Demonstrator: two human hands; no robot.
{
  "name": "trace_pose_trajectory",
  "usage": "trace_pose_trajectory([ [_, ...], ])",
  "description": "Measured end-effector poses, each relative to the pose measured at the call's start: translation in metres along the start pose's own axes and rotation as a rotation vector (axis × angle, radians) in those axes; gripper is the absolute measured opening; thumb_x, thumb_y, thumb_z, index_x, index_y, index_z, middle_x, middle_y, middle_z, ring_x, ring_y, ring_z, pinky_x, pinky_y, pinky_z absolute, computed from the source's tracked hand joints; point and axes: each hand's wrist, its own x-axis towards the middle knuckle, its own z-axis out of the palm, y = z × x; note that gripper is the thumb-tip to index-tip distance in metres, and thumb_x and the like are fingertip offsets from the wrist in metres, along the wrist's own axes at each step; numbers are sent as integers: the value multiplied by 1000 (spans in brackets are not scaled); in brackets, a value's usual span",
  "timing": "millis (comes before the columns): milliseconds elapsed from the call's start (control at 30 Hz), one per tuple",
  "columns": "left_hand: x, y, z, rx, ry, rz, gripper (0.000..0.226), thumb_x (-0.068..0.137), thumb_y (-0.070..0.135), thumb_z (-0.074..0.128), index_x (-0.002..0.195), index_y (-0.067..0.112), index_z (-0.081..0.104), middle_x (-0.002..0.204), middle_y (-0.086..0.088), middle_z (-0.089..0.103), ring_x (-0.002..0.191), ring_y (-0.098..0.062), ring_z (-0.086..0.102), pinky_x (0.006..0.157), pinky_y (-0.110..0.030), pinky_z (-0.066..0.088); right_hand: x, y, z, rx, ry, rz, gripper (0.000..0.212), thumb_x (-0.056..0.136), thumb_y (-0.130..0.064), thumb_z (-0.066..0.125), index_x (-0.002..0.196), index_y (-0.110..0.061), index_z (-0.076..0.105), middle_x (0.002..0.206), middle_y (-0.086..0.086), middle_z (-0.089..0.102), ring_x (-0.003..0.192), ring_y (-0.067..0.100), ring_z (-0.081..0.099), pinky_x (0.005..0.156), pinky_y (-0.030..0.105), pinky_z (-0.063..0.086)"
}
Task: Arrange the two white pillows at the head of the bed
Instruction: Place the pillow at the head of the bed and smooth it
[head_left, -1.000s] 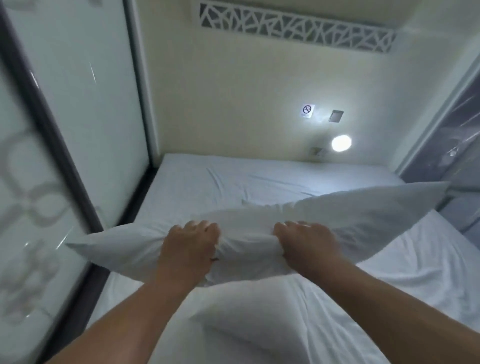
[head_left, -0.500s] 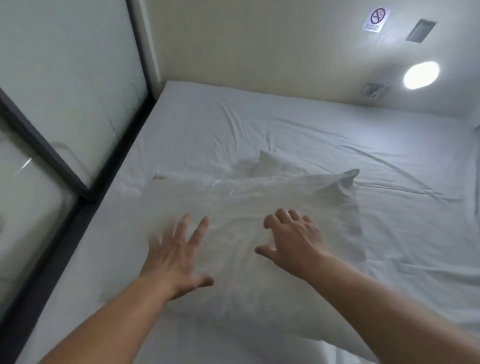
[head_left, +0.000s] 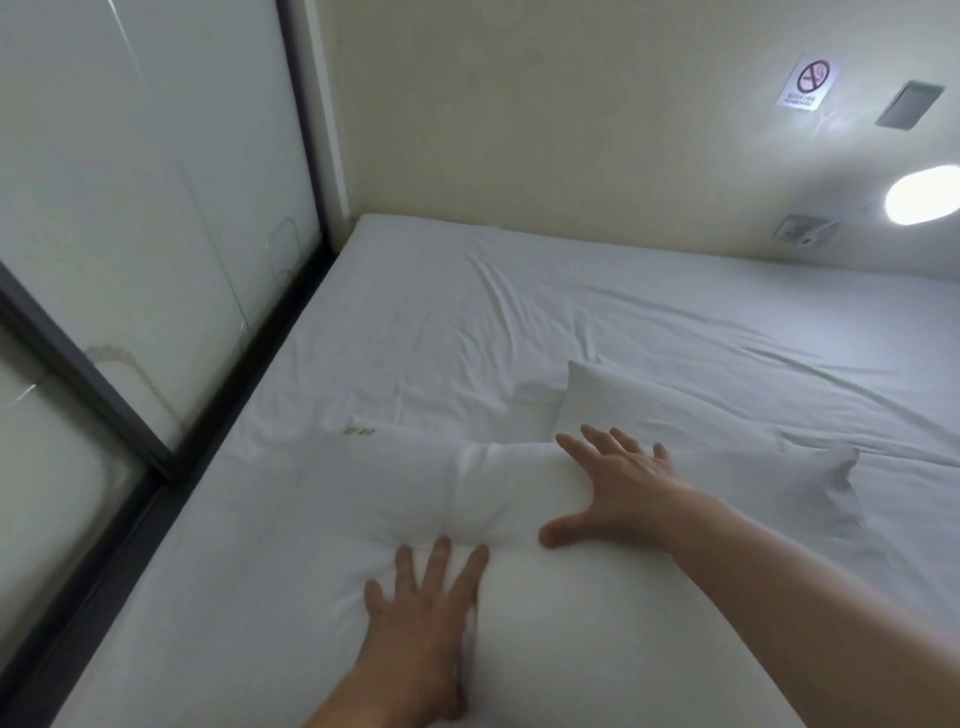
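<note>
One white pillow (head_left: 363, 499) lies flat on the white bed (head_left: 519, 312), filling the near middle of the view. My left hand (head_left: 431, 597) presses flat on its near part, fingers spread. Further on, my right hand (head_left: 618, 493) lies palm down on the same pillow with its fingers apart. A corner of the second white pillow (head_left: 613, 400) pokes out just beyond the first one, mostly hidden behind it. Neither hand grips anything.
A cream wall (head_left: 571, 130) bounds the far end of the bed, with a lit round lamp (head_left: 924, 195), a no-smoking sign (head_left: 808, 83) and a socket (head_left: 800, 228). Frosted glass panels in dark frames (head_left: 156, 208) run along the left side.
A second ago both hands held the pillow up in the air. It now lies on the bed, and both hands have let go and press on it with flat palms.
</note>
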Motion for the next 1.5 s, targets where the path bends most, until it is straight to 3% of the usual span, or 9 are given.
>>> trace_pose_trajectory([
  [67, 17, 5, 11, 29, 267, -32, 73, 80, 24, 56, 142, 38, 19, 152, -5, 34, 136, -38, 32, 94, -71, 33, 26, -10, 8, -55, -15, -9, 133, 30, -101, 42, 147, -45, 11, 157, -8, 21, 142, 21, 17, 110, 59, 9],
  [133, 27, 2, 27, 53, 347, -11, 34, 72, 19, 45, 105, 28, 52, 94, -7, 73, 88, -31, 67, 64, -64, 51, 47, -22, 22, -120, -31, -15, 127, 32, -101, 39, 144, -46, 19, 148, -6, 37, 133, 23, 33, 105, 56, 20],
  [400, 99, -5, 63, 126, 612, -59, 28, 75, 13, 46, 56, 23, 64, 55, -4, 54, 56, -27, 48, 53, -37, 32, 127, -34, 77, -159, -107, -7, 84, 49, -89, 46, 114, -36, 49, 106, 0, 67, 97, 25, 62, 75, 38, 45],
  [467, 90, -11, 43, 41, 502, 8, 4, 57, 25, 63, 58, 22, 63, 58, -1, 58, 52, -24, 57, 49, -37, 40, 127, -32, 61, -101, -153, -24, 67, 55, -83, 52, 101, -34, 53, 101, 1, 68, 94, 26, 62, 69, 35, 43],
  [567, 72, -30, -13, -112, 406, 74, 34, 39, 28, 80, 64, 23, 58, 60, 2, 59, 55, -23, 59, 47, -34, 45, 122, -32, 14, 49, -202, -29, 58, 62, -77, 60, 93, -28, 58, 97, 0, 66, 95, 24, 60, 75, 35, 44],
  [800, 141, -95, -226, 113, 702, 44, 4, 77, 17, 61, 81, 17, 60, 84, -4, 63, 83, -30, 57, 70, -39, 41, 173, -50, -117, 560, 80, 55, 51, 71, -65, 69, 82, -16, 61, 81, 4, 67, 77, 24, 63, 74, 37, 50],
  [933, 211, -101, -301, -22, 741, -107, 30, 85, 23, 42, 112, 23, 53, 122, -2, 52, 114, -28, 42, 98, -48, 28, 229, -55, -147, 726, 206, 168, 61, 80, -67, 55, 108, -13, 54, 102, 10, 61, 94, 32, 57, 77, 39, 44],
  [1167, 331, -130, -237, -48, 401, -238, 79, 72, 82, 15, 143, 49, 1, 159, 1, -15, 142, -38, -17, 104, -70, -3, 310, -40, -100, 279, 131, 87, 87, 83, -74, 36, 150, -27, 7, 149, 17, 26, 127, 43, 38, 100, 49, 35],
  [1500, 482, -188, -144, -240, 524, -470, 95, 64, 94, 8, 141, 48, -21, 158, -18, -11, 141, -44, -2, 106, -70, 10, 479, -73, -20, 410, 226, 296, 104, 55, -93, 36, 140, -49, -4, 152, 10, 9, 130, 44, 26, 99, 61, 35],
])
